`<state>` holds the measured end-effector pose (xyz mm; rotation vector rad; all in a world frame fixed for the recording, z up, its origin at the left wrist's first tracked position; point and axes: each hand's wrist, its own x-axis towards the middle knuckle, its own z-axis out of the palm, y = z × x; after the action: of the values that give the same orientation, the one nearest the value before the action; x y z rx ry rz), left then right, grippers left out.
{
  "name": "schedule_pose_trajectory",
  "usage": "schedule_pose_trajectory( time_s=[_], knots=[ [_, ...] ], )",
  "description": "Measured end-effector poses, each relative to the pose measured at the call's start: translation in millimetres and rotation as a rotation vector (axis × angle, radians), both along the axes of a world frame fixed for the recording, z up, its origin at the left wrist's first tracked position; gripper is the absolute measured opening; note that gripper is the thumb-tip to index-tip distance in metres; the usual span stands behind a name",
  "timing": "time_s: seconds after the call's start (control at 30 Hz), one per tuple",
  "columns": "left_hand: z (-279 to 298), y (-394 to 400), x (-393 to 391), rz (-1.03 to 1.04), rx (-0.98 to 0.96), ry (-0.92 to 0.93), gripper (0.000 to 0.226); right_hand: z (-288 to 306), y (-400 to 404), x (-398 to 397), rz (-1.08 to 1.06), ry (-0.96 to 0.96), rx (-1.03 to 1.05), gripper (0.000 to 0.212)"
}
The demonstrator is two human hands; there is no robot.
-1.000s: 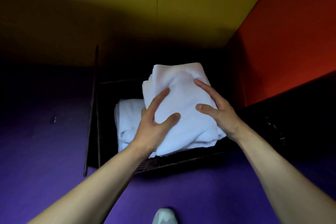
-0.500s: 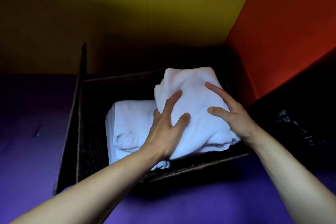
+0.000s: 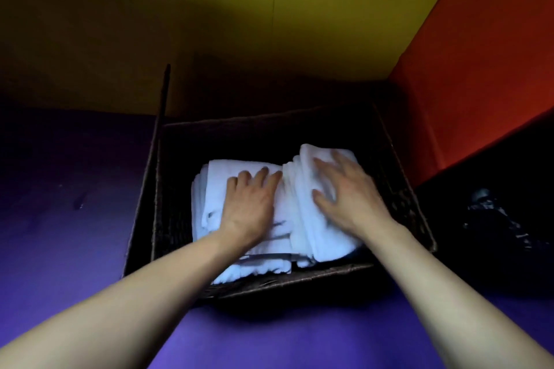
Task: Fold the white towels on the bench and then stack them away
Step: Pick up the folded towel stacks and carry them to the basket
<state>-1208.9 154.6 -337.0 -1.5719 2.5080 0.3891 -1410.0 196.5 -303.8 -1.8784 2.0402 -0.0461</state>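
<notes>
Both forearms are extended toward 12 o'clock, left hand (image 3: 250, 207) and right hand (image 3: 349, 195) laid flat, fingers spread.

There is only one camera. It sits on the person's head and looks forward and down. It is close, so both arms reach in from the bottom edge. The basket (image 3: 398, 189) sits in the middle. The wide lens also takes in the yellow wall (image 3: 239, 9) and red wall (image 3: 479, 54).
</notes>
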Motion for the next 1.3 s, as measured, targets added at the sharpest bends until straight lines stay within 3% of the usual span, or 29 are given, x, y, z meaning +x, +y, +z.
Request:
schedule_pose_trajectory(
  time_s=[0.1,0.27,0.43,0.63,0.7,0.77,0.83,0.9,0.97,1.03,1.13,1.3],
  knots=[
    [-12,-7,27,-0.081,0.172,-0.132,0.067,-19,-2,24,0.237,0.098,0.230,0.086],
    [-28,-1,69,-0.030,0.249,-0.150,0.072,-56,-14,26,0.158,0.402,0.436,0.085],
    [-23,0,64,-0.020,0.260,-0.172,0.073,-63,-27,48,0.152,0.421,0.481,0.089],
    [22,30,66,-0.070,0.165,-0.169,0.073,-27,0,25,0.022,0.048,0.278,0.077],
    [44,60,79,-0.137,0.049,-0.027,0.076,-7,23,19,-0.028,-0.143,0.153,0.069],
    [58,78,100,-0.145,-0.194,0.152,0.058,13,48,24,0.026,-0.322,0.050,0.064],
    [63,74,127,-0.015,-0.343,0.213,0.061,32,72,37,0.152,-0.312,0.105,0.068],
    [65,64,155,0.217,-0.296,0.209,0.075,35,84,49,0.269,-0.154,0.183,0.074],
    [62,61,173,0.406,-0.122,0.222,0.086,29,88,55,0.356,0.024,0.185,0.076],
    [65,65,179,0.553,0.145,0.336,0.079,24,90,59,0.393,0.156,0.172,0.079],
    [63,64,176,0.633,0.258,0.508,0.057,24,91,61,0.406,0.220,0.159,0.077],
    [65,61,176,0.683,0.163,0.564,0.071,21,86,72,0.353,0.237,0.145,0.078]
  ],
)
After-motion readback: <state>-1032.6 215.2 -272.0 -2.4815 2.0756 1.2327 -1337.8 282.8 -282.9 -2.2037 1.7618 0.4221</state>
